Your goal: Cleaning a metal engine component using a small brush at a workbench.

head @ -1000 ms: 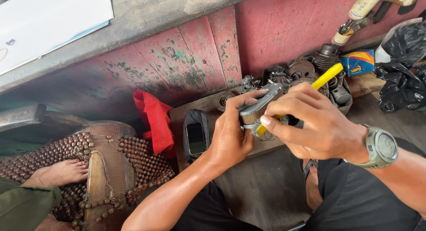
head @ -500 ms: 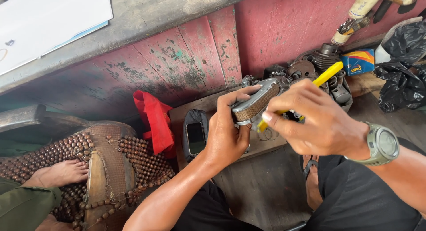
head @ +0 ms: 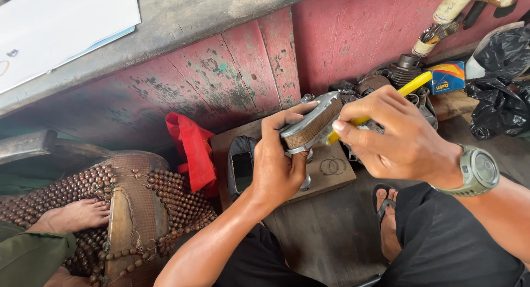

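Seemingly to steady it for the tool, the left hand holds a curved brake shoe in a firm grip, raised above a wooden board. The right hand pinches a yellow-handled screwdriver, its tip hidden at the shoe's edge.

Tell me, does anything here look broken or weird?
The red wooden wall behind the hands is worn, its paint chipped and peeling in patches. The left hand grips a curved metal part while the right hand holds a yellow-handled tool; neither looks damaged.
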